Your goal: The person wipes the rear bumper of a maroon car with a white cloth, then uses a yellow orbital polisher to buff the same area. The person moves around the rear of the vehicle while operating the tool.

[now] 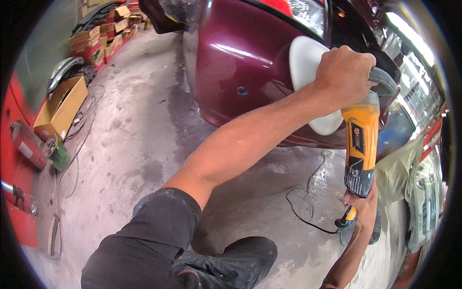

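Observation:
An orange and black electric polisher [366, 130] stretches across the right side, its round white pad [304, 62] standing against or very close to a dark maroon car panel [226, 82]. My left hand [344, 74] is wrapped round the grey loop handle [384, 81] at the pad end. Lower down, my right hand [364, 212] grips the rear handle, partly hidden behind the tool's body. From that rear end a black power cord [308, 224] runs off over the floor. Part of the pad is covered by my left hand and forearm.
Open cardboard boxes [61, 108] and a green can [57, 153] line the left wall, with more cartons [89, 45] farther back. A loose cable [72, 176] lies on the concrete floor [130, 144]. Plastic-wrapped parts [423, 192] stand at the right.

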`<state>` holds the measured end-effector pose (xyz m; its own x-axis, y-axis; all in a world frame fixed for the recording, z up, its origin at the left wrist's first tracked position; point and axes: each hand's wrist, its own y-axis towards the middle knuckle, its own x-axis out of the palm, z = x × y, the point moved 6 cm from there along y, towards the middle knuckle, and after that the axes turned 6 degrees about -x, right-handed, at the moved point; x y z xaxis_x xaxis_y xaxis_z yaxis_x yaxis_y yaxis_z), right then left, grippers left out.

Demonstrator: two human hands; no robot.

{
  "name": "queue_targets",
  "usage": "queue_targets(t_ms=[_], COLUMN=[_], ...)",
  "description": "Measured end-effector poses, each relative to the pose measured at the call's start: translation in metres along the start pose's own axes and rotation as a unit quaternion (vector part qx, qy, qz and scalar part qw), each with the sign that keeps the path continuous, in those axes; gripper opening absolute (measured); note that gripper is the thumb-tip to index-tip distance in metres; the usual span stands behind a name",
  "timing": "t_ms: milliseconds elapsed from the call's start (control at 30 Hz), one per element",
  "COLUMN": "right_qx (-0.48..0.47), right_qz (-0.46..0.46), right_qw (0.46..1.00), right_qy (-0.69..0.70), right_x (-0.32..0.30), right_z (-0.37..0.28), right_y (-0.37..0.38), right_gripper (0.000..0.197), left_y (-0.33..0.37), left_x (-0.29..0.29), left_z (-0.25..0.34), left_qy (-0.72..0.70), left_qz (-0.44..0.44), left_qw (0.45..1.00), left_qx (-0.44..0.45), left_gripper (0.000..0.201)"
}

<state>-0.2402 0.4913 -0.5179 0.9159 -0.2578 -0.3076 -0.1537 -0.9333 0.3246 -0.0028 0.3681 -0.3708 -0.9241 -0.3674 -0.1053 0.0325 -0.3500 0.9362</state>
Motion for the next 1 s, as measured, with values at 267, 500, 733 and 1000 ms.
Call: queue_targets(t_ms=[267,500,733,1000], right_qx=[-0.154,-0.166,-0.125,-0.108], right_qz=[-0.12,-0.2,-0.183,-0.036], right_qw=[0.98,0.966,0.975,0.993], right_qy=[0.022,0.007,0.03,-0.003], right_x=[0.102,0.182,0.169,0.117], right_z=[-0.042,-0.039,-0.001,0.067], right_y=[-0.002,0.003,-0.02,-0.066], right_gripper=[0.096,0.099,0.101,0.104], left_y=[-0.028,-0.057,-0.089,-0.101], left_x=[-0.15,-0.242,-0.22,-0.114], left_z=[-0.038,-0.062,-0.048,-0.009], left_qy=[0.186,-0.003,0.0,0.064], left_qz=[0.049,0.213,0.188,0.042], left_qw=[0.976,0.966,0.977,0.997], left_qx=[0.104,-0.144,-0.105,-0.009], left_gripper=[0.026,0.027,0.021,0.024])
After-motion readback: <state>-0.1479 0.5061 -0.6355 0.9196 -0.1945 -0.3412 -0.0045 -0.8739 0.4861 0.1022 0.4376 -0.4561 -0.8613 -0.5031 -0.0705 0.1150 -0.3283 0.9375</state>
